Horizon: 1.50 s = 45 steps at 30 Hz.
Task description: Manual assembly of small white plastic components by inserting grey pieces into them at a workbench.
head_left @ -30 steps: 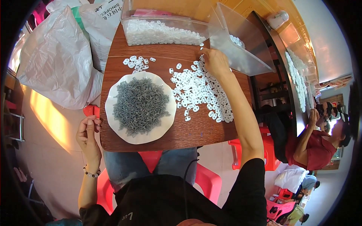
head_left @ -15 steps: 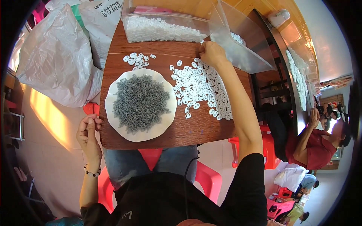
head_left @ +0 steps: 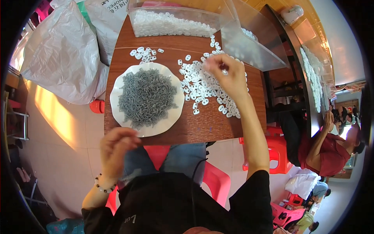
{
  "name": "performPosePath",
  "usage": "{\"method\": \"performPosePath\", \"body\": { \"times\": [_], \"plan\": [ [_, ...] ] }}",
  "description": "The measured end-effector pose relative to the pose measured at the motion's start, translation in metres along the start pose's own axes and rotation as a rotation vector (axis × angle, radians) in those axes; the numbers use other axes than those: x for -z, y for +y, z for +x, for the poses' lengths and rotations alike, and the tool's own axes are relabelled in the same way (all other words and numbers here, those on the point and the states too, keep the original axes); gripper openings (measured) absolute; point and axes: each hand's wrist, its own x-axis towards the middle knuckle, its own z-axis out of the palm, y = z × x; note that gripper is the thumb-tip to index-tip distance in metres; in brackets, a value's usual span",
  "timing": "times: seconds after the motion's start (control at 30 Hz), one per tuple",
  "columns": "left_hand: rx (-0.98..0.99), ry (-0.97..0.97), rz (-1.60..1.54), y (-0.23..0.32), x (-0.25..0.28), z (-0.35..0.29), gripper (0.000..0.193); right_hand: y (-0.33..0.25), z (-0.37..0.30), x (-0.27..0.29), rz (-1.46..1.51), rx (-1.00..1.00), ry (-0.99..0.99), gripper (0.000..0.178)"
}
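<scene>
My right hand (head_left: 231,78) hovers over a heap of small white two-holed plastic pieces (head_left: 194,84) on the right of the table. Its thumb and fingertips come together in a pinch; whatever they hold, if anything, is too small and blurred to make out. My left hand (head_left: 117,150), smeared by motion, is at the table's near left edge, beside a white wavy-rimmed plate (head_left: 116,102). A mound of small grey screw-like pieces (head_left: 148,97) fills that plate. Behind it lies a smaller group of white pieces (head_left: 143,54).
A clear bin of white pieces (head_left: 171,25) stands at the table's far edge, with a tilted clear plastic bin (head_left: 253,46) to its right. Large white sacks (head_left: 62,58) are at the left. A person in a red top (head_left: 327,156) sits at a dark table on the right.
My right hand has come back from the bins to above the white heap. My left hand has moved right, towards the plate's near side. Several white pieces now show near the bin corner.
</scene>
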Motion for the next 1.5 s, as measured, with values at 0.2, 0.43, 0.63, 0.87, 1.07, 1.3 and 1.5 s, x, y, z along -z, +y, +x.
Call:
{"method": "performPosePath", "body": {
  "times": [0.2, 0.43, 0.63, 0.87, 1.07, 1.3, 1.5],
  "plan": [
    [0.444, -0.388, -0.188, -0.006, -0.071, 0.005, 0.031, -0.044, -0.113, -0.012, 0.214, 0.191, -0.137, 0.016],
    [0.544, -0.44, -0.302, -0.023, -0.073, -0.013, 0.023, -0.049, -0.167, -0.019, 0.165, 0.454, -0.111, 0.03],
    [0.582, -0.432, -0.285, -0.028, -0.068, -0.023, 0.021, -0.049, -0.179, -0.024, 0.103, 0.475, -0.132, 0.034],
    [0.501, -0.386, -0.301, -0.028, -0.07, -0.024, 0.018, -0.05, -0.175, -0.029, 0.254, 0.291, -0.14, 0.032],
    [0.286, -0.308, -0.175, -0.033, -0.071, -0.025, 0.015, -0.058, -0.176, -0.032, 0.27, 0.079, -0.196, 0.025],
    [0.104, -0.25, 0.056, -0.036, -0.073, -0.028, 0.013, -0.056, -0.187, -0.046, 0.383, -0.208, -0.255, 0.016],
    [0.196, -0.295, -0.139, -0.04, -0.068, -0.024, 0.015, -0.063, -0.183, -0.046, 0.355, -0.167, -0.249, 0.005]
  ]
}}
